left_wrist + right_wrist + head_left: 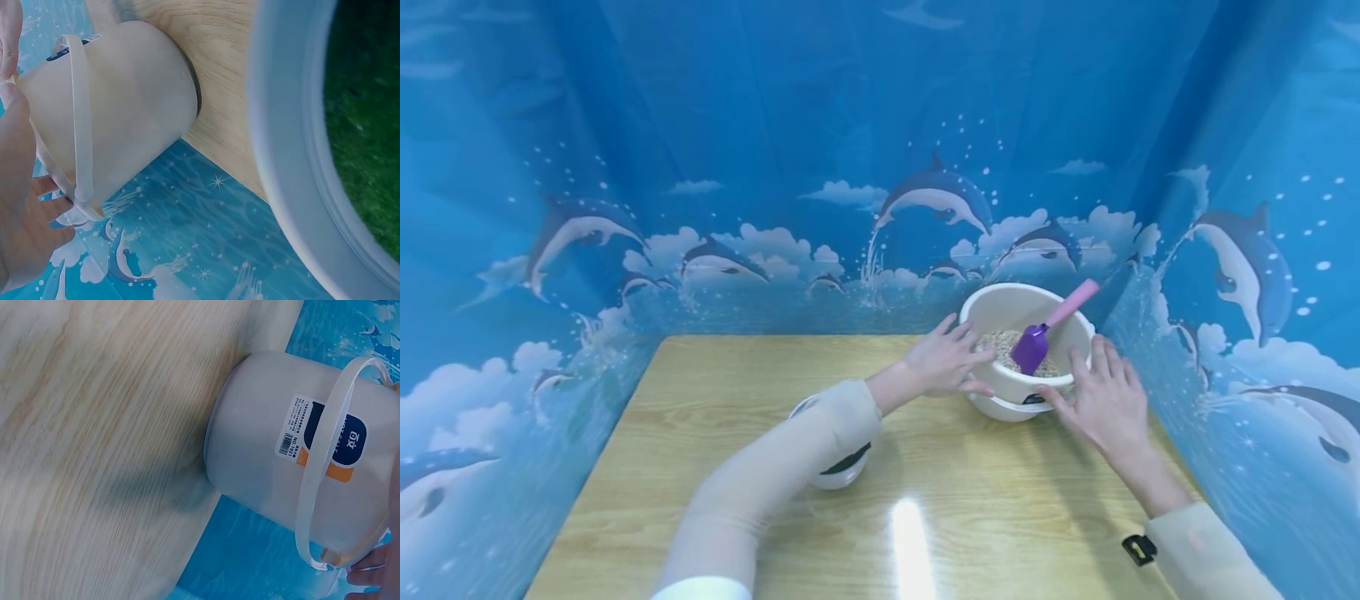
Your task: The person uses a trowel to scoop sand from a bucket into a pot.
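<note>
A white bucket stands near the back right of the wooden table, its handle hanging at the front. Inside lie pale grains and a purple scoop with a pink handle leaning on the far right rim. My left hand touches the left side of the rim, fingers spread, thumb towards the front. My right hand rests against the right side, with its fingers along the outside and its thumb at the front. A label shows on the bucket's wall in the right wrist view.
Beneath my left forearm stands a smaller white container, partly hidden, with a dark band. Its rim looms close in the left wrist view, with textured dark green matter inside. Blue dolphin-print sheeting walls the table.
</note>
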The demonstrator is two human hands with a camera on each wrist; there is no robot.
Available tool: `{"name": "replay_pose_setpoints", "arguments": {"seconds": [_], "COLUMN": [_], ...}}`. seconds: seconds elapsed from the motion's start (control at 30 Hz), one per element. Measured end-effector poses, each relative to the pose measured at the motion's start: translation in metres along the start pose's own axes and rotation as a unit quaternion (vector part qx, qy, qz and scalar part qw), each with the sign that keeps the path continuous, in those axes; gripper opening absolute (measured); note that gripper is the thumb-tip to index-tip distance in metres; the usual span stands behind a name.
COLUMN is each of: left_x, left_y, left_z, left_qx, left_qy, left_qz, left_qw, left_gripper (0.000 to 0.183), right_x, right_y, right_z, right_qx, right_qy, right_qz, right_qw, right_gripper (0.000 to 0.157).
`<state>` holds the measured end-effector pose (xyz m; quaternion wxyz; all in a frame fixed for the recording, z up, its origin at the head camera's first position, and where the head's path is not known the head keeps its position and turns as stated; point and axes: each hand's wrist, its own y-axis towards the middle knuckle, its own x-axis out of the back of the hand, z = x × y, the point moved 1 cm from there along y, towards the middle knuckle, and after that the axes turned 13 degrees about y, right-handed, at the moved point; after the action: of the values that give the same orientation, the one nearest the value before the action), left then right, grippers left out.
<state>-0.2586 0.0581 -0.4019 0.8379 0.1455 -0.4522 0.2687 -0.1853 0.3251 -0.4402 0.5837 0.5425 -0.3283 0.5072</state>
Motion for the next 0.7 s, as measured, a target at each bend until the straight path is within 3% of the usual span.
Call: {"name": "replay_pose_setpoints", "arguments": {"seconds": [0.7], "left_x": [-0.003], "left_y": [-0.033], "left_z": [0.007], "left_qx": [0.002], "left_qy": [-0.018], "left_qz": [0.001], "left_qw": [0.9998], "left_gripper": [0.076], "right_x": [-0.012], "right_y": [-0.003], "right_z": [0.023], "right_qx": [0.019], "right_qy": [0.002], "right_qz": [-0.015], "right_qw": [1.0], "right_gripper": [0.093]}}
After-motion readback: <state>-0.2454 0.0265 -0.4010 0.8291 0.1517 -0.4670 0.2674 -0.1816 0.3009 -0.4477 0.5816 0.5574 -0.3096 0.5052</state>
